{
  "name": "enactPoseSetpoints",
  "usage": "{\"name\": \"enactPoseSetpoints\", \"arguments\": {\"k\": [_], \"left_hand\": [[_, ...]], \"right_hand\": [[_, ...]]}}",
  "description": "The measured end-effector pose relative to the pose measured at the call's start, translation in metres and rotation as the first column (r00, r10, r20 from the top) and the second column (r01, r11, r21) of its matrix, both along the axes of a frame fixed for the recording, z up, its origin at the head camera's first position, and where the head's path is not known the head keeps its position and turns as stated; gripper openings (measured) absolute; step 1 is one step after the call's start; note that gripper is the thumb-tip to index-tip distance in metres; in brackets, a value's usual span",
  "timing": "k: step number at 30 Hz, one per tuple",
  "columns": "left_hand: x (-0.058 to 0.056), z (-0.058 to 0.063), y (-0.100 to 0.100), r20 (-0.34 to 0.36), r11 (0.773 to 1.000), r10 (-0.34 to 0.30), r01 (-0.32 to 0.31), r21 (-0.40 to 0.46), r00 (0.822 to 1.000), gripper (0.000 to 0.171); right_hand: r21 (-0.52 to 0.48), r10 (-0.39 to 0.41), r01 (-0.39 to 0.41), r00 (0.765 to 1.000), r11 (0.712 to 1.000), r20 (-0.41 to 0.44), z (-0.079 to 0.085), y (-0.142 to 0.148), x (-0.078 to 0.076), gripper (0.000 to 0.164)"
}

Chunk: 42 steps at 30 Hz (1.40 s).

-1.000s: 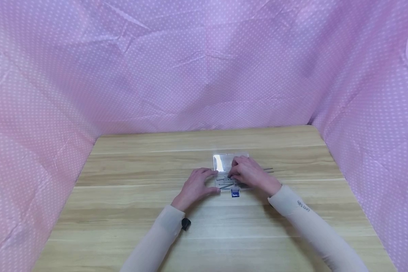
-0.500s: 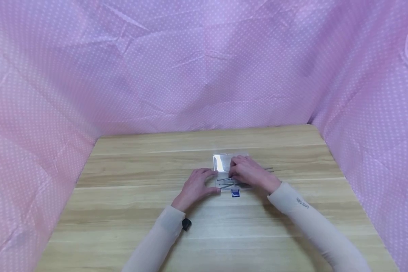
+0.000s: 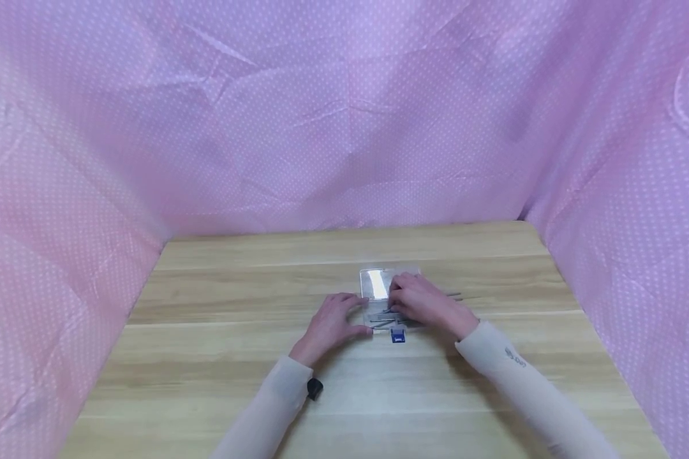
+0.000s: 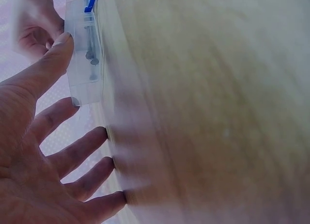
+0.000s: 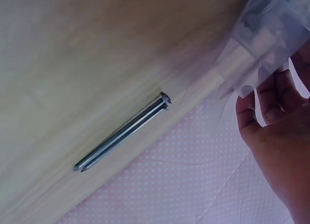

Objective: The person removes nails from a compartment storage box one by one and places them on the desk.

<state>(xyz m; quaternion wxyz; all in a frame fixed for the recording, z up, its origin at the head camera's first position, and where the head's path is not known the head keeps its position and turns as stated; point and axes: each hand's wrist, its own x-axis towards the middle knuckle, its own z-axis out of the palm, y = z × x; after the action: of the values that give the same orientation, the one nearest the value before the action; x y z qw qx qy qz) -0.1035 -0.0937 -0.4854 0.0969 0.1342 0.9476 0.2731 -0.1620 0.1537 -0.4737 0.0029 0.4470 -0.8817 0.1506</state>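
A small clear plastic box lies with its lid folded back and a blue latch at the front. Several nails lie inside it. My left hand holds the box's left end between thumb and index finger; in the left wrist view the other fingertips touch the table. Over the box, my right hand has its fingers curled and pinches a nail, of which just an end shows beside the fingertips. The rest is hidden. Two loose nails lie on the table beyond the right hand.
The wood-grain table extends around the box on all sides. Pink dotted cloth hangs behind it and along both sides. A small black object sits at the left sleeve's cuff.
The head view has tilted slightly, so everything sits lower in it. The right fingertips have shifted a little over the box; the left hand keeps its hold.
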Motion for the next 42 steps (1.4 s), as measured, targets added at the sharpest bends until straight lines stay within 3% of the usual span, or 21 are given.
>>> {"name": "enactPoseSetpoints", "arguments": {"k": [8,20,34,42], "left_hand": [[0.001,0.000,0.000,-0.021,1.000,-0.001,0.001,0.000,1.000,0.072],[0.003,-0.001,0.001,-0.004,1.000,0.011,-0.011,0.028,1.000,0.071],[0.002,-0.001,0.000,-0.025,0.999,0.004,-0.003,0.035,1.000,0.071],[0.003,0.001,0.000,-0.016,1.000,0.009,-0.009,0.029,1.000,0.071]], "right_hand": [[-0.062,-0.024,0.024,1.000,0.998,0.009,0.006,0.008,0.003,0.009],[-0.105,-0.136,0.140,0.990,0.984,0.045,0.020,0.024,0.010,0.008],[-0.223,-0.199,0.190,0.980,0.956,-0.017,0.018,0.056,0.009,0.011],[-0.254,-0.250,0.241,0.968,0.937,-0.002,0.018,0.072,0.011,0.012]]}}
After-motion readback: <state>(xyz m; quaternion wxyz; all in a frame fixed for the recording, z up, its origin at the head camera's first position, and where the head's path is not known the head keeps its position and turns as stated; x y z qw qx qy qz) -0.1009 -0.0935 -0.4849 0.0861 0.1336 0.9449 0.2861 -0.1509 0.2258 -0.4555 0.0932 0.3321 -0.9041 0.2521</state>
